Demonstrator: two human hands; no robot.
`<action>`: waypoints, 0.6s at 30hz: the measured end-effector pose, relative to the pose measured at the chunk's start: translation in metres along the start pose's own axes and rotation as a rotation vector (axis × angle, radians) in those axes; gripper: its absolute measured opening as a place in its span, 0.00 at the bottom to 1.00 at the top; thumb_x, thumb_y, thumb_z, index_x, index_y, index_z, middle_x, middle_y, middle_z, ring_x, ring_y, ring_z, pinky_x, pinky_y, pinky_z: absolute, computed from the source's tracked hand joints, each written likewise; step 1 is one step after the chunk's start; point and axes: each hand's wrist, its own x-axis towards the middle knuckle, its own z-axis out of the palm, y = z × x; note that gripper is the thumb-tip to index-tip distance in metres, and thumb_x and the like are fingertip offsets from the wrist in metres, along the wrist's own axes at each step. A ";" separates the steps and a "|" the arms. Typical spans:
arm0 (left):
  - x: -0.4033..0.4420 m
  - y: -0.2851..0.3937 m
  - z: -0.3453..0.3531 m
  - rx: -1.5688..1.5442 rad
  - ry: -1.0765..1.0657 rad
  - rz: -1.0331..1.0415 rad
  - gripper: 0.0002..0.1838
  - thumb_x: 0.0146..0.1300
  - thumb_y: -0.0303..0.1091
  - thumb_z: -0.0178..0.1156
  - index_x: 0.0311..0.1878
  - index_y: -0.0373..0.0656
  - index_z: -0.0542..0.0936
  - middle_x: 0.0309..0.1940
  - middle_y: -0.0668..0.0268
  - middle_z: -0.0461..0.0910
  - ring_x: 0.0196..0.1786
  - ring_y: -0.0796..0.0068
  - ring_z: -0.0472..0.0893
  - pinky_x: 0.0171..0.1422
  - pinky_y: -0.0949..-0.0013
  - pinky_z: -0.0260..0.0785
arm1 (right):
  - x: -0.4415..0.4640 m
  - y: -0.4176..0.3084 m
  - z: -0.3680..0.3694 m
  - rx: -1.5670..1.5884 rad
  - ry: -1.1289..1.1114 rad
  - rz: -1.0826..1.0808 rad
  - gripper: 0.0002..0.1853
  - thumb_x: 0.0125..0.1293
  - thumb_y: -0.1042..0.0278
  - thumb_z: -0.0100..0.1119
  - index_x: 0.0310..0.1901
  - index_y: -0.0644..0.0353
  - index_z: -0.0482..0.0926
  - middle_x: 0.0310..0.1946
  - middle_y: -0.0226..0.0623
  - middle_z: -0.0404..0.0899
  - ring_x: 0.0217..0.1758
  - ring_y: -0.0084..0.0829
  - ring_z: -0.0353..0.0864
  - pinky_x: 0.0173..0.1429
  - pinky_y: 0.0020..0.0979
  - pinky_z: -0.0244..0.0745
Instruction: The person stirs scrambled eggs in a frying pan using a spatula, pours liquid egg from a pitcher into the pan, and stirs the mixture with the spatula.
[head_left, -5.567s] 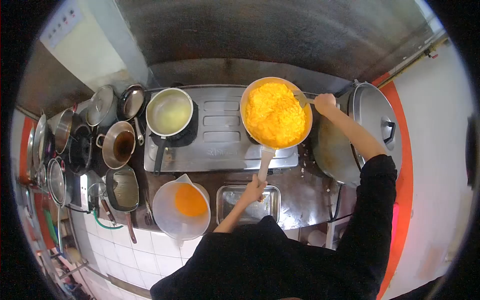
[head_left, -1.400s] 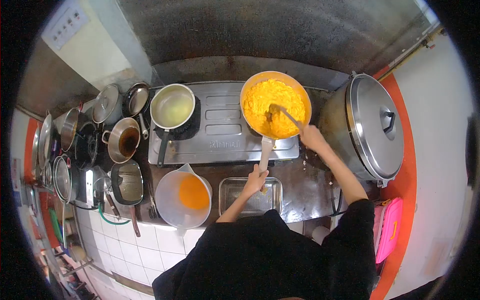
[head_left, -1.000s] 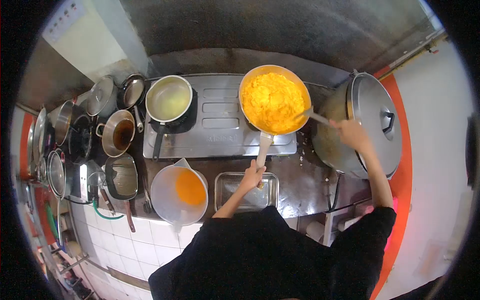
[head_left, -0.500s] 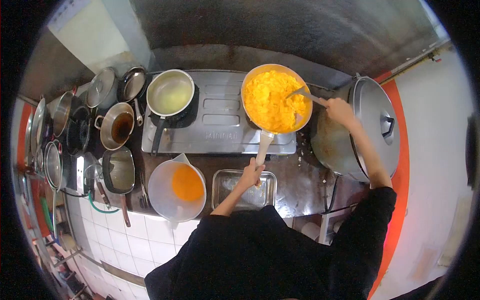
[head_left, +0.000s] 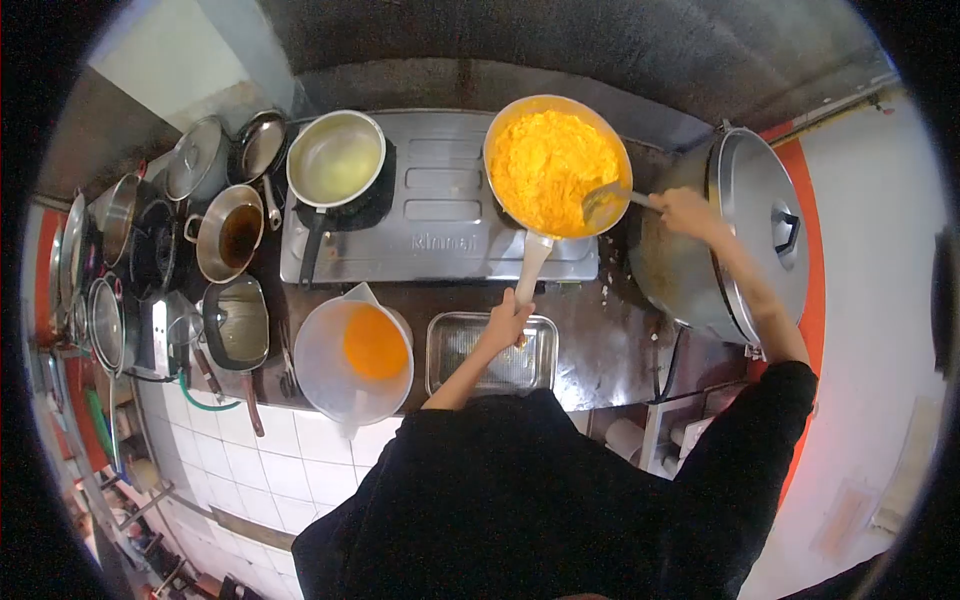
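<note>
A light-coloured frying pan sits on the right side of the stove, filled with yellow scrambled egg. My left hand is closed round the pan's handle, above a metal mesh tray. At the pan's right edge, my right hand is closed on the handle of a grey spatula, whose blade touches the egg near the lower right rim. To the left of the tray stands a translucent pitcher with orange liquid inside.
On the stove, a pot of pale yellow liquid sits at the left. A big lidded stockpot stands right of the stove. Several pans, including one with brown liquid, crowd the left side. A square pan lies nearer.
The spatula has moved from the middle of the egg to the pan's lower right side, with my right hand. My left hand stays on the handle. The whole view has shifted slightly.
</note>
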 end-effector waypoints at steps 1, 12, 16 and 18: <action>-0.001 0.001 -0.001 -0.002 -0.011 -0.003 0.16 0.58 0.39 0.51 0.36 0.40 0.56 0.13 0.62 0.68 0.10 0.72 0.71 0.11 0.69 0.61 | -0.010 -0.002 -0.015 0.053 0.009 0.042 0.22 0.47 0.69 0.53 0.49 0.53 0.71 0.33 0.45 0.76 0.38 0.43 0.75 0.42 0.39 0.69; -0.001 0.007 -0.003 -0.004 -0.028 -0.005 0.17 0.58 0.41 0.51 0.34 0.41 0.56 0.14 0.61 0.69 0.12 0.71 0.72 0.12 0.69 0.63 | 0.011 -0.022 0.054 0.273 0.261 -0.201 0.21 0.49 0.72 0.52 0.49 0.58 0.70 0.24 0.48 0.74 0.27 0.42 0.75 0.32 0.37 0.69; -0.003 0.006 -0.001 -0.007 -0.023 0.005 0.17 0.57 0.42 0.51 0.34 0.41 0.56 0.15 0.61 0.69 0.12 0.72 0.72 0.13 0.68 0.64 | 0.011 -0.010 0.023 1.188 -0.313 0.232 0.22 0.57 0.71 0.47 0.56 0.57 0.63 0.14 0.31 0.65 0.11 0.23 0.66 0.14 0.25 0.60; -0.002 0.006 -0.003 -0.009 -0.017 0.015 0.17 0.57 0.42 0.51 0.34 0.41 0.56 0.15 0.61 0.69 0.12 0.72 0.72 0.13 0.67 0.63 | -0.001 -0.014 0.009 1.096 -0.291 0.220 0.21 0.59 0.70 0.44 0.56 0.56 0.62 0.13 0.22 0.58 0.09 0.13 0.56 0.10 0.19 0.51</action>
